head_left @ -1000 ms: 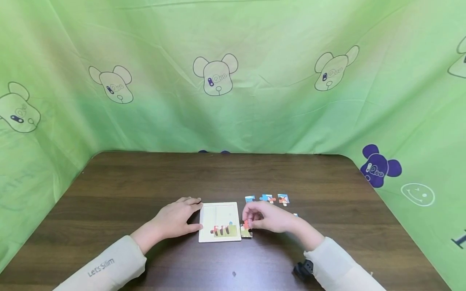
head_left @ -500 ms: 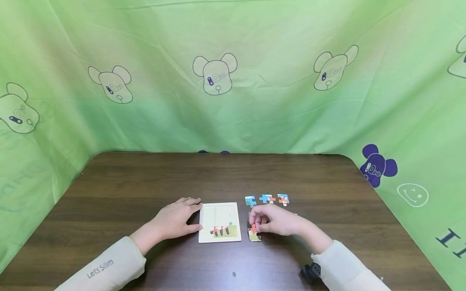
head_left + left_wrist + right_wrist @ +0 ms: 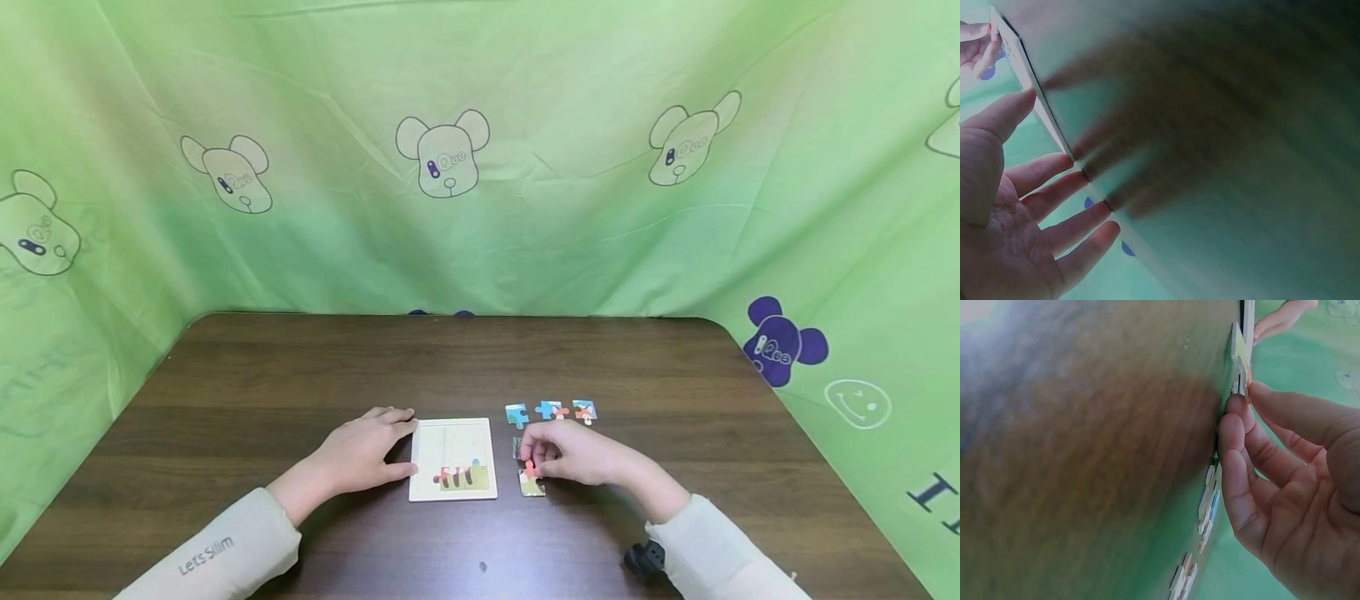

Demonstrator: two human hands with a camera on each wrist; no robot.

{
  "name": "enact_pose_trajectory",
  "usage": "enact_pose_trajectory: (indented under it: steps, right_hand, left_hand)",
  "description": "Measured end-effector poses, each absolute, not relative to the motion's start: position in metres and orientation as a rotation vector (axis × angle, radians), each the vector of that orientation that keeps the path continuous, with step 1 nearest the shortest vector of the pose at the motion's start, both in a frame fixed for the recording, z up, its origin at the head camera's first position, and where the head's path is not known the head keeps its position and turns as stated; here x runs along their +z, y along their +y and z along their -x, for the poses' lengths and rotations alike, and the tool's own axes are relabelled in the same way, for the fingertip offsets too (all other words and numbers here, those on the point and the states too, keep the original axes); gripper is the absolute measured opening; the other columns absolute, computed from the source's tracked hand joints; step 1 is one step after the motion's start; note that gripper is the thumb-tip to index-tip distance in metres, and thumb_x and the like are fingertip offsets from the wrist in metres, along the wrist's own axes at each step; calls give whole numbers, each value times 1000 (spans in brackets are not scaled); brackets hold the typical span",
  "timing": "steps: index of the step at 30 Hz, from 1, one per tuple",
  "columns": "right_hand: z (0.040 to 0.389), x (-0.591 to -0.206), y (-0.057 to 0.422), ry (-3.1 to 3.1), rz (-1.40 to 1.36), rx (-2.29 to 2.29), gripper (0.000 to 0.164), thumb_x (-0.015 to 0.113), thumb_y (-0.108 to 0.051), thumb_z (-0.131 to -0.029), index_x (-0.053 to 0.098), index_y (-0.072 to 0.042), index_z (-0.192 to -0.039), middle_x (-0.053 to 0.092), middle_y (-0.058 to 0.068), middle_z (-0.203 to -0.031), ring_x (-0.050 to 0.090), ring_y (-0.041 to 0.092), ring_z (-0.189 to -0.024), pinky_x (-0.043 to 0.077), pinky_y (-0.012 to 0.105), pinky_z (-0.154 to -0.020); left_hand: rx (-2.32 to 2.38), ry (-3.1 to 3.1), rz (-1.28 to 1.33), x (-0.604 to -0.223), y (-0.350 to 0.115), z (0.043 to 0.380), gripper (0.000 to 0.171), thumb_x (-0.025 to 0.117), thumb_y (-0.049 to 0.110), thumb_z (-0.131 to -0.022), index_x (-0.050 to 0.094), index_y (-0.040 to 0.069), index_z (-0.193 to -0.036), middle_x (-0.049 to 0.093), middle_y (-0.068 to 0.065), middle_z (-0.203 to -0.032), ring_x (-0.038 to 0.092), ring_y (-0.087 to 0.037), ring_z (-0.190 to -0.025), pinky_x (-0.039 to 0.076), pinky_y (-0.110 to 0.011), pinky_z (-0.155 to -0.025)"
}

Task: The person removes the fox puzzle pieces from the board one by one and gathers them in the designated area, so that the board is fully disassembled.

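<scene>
A pale square puzzle tray (image 3: 450, 437) lies on the table, with joined pieces showing red, dark stripes and green (image 3: 465, 477) along its lower side. My left hand (image 3: 367, 450) rests at the tray's left edge, fingers spread; in the left wrist view the thumb and fingertips (image 3: 1054, 164) meet that edge. Right of the tray, my right hand (image 3: 573, 452) pinches a puzzle piece (image 3: 532, 485) with a red knob and green lower part between thumb and fingers. The right wrist view shows this piece (image 3: 1239, 350) tilted up from the tabletop.
Behind the right hand lie several loose puzzle pieces: a blue one (image 3: 517, 414), a blue-and-orange one (image 3: 552, 410) and another with orange (image 3: 585, 411). A dark green piece (image 3: 517, 447) is partly hidden by the right fingers. A green printed curtain (image 3: 480, 242) surrounds the dark wooden table (image 3: 337, 358).
My right hand has drawn the pinched piece away from the tray's right edge, moving right and uncovering the blue piece and part of the dark green one. My left hand stays put.
</scene>
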State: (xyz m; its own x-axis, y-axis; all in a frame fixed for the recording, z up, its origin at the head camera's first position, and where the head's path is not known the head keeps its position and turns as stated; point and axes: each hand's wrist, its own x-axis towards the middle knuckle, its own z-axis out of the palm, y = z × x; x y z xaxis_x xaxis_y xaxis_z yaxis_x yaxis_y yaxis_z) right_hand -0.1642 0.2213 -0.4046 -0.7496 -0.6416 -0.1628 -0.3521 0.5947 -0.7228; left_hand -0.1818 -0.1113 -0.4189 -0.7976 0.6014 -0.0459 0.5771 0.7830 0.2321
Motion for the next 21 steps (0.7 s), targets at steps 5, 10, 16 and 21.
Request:
enact_pose_trajectory:
  steps: [5, 10, 16, 21]
  right_hand:
    - [165, -399, 223, 2432, 798, -952, 14, 64, 5, -88, 63, -7, -96, 59, -4, -78, 52, 2, -72, 48, 20, -68]
    - [168, -396, 221, 2450, 852, -968, 14, 61, 7, -89, 63, -5, -96, 61, -2, -75, 53, 1, -70, 48, 20, -67]
    - [172, -396, 207, 2412, 862, -1012, 10, 60, 6, -90, 62, -1, -97, 63, 2, -75, 58, 3, -67, 49, 19, -66]
    - [176, -393, 187, 2409, 898, -984, 7, 63, 1, -91, 65, -1, -97, 59, -3, -75, 51, 1, -64, 48, 19, -64]
  left_hand:
    - [307, 2849, -957, -416, -112, 183, 60, 71, 42, -88, 60, 7, -136, 55, -12, -146, 52, -35, -134, 50, -51, -101]
    - [308, 2847, -954, -416, -113, 183, 61, 71, 42, -88, 60, 7, -136, 55, -12, -146, 52, -35, -133, 50, -51, -101]
    - [311, 2846, -950, -416, -113, 183, 61, 71, 42, -88, 60, 8, -136, 55, -11, -146, 52, -35, -133, 50, -51, -100]
    - [311, 2854, -961, -417, -113, 184, 60, 71, 43, -87, 61, 8, -136, 55, -11, -146, 52, -35, -133, 50, -50, -100]
